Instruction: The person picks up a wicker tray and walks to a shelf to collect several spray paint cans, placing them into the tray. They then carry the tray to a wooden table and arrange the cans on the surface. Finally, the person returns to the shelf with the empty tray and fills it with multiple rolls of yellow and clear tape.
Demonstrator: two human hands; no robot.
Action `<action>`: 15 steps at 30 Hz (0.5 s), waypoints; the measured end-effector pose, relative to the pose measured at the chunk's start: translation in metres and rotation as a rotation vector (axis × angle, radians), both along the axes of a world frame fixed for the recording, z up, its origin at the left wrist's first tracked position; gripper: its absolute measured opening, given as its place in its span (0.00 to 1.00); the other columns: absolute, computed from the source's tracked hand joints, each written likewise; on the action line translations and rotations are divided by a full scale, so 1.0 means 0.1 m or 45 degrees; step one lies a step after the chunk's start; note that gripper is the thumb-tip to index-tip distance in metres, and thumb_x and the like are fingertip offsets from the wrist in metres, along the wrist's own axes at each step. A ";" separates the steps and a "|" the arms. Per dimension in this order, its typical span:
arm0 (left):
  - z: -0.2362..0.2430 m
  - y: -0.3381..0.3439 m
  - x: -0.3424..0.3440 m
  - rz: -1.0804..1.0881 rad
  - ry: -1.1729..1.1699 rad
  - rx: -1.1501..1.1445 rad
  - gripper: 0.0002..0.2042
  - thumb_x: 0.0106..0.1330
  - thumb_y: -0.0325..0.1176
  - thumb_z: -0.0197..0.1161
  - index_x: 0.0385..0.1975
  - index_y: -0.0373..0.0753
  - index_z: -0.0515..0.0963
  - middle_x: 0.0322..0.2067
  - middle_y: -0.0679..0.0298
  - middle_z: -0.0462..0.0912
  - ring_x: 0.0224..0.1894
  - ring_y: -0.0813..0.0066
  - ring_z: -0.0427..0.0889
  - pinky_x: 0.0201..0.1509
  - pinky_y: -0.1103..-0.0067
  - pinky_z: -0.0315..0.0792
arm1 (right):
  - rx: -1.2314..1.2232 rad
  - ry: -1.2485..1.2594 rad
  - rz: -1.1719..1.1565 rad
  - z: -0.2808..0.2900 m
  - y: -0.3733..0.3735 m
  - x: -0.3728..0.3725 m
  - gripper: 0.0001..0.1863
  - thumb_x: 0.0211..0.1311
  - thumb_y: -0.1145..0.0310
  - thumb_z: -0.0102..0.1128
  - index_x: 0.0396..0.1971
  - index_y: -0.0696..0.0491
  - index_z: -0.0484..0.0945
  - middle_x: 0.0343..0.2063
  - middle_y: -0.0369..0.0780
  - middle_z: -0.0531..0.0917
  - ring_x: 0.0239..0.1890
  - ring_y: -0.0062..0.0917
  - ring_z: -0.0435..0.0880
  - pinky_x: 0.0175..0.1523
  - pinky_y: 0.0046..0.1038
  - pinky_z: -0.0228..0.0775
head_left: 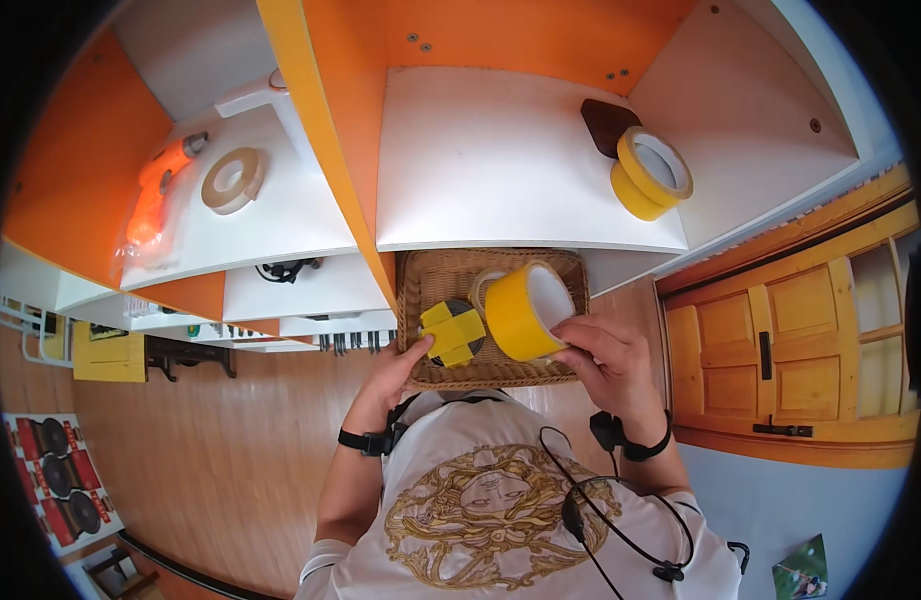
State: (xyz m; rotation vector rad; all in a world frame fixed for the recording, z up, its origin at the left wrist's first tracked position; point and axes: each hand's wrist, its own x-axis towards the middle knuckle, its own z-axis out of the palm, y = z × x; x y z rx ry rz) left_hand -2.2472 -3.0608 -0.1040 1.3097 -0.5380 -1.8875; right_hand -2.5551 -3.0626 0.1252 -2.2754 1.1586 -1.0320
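The right hand is gripping a wide roll of glossy yellow tape, fingers curled around its near right rim, holding it tilted over the woven wicker basket so its pale hollow core is showing. The left hand is resting on the basket's near left edge, fingertips pinching a flat yellow cross-shaped piece. On the smooth white shelf further away, 2 more yellow tape rolls are sitting stacked at the right.
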 end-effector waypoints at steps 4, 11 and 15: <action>0.01 0.00 -0.02 0.011 0.008 -0.034 0.31 0.76 0.40 0.71 0.71 0.27 0.71 0.63 0.54 0.83 0.62 0.67 0.84 0.66 0.72 0.79 | 0.156 0.155 -0.379 -0.69 -0.11 -0.26 0.09 0.64 0.74 0.75 0.43 0.57 0.88 0.39 0.45 0.91 0.36 0.43 0.91 0.40 0.35 0.83; 0.16 -0.04 0.01 -0.043 -0.023 0.017 0.31 0.77 0.38 0.71 0.74 0.31 0.68 0.65 0.55 0.81 0.64 0.65 0.84 0.63 0.69 0.83 | -0.049 0.391 -0.580 -1.45 -0.41 -0.46 0.08 0.65 0.71 0.72 0.42 0.54 0.89 0.37 0.44 0.90 0.35 0.43 0.90 0.39 0.40 0.84; 0.30 0.00 -0.03 -0.009 -0.066 0.014 0.30 0.76 0.41 0.71 0.71 0.28 0.73 0.62 0.55 0.84 0.61 0.67 0.85 0.61 0.72 0.82 | -0.092 0.493 -0.580 -1.69 -0.44 -0.45 0.06 0.66 0.70 0.71 0.41 0.51 0.88 0.35 0.42 0.89 0.35 0.41 0.90 0.38 0.41 0.84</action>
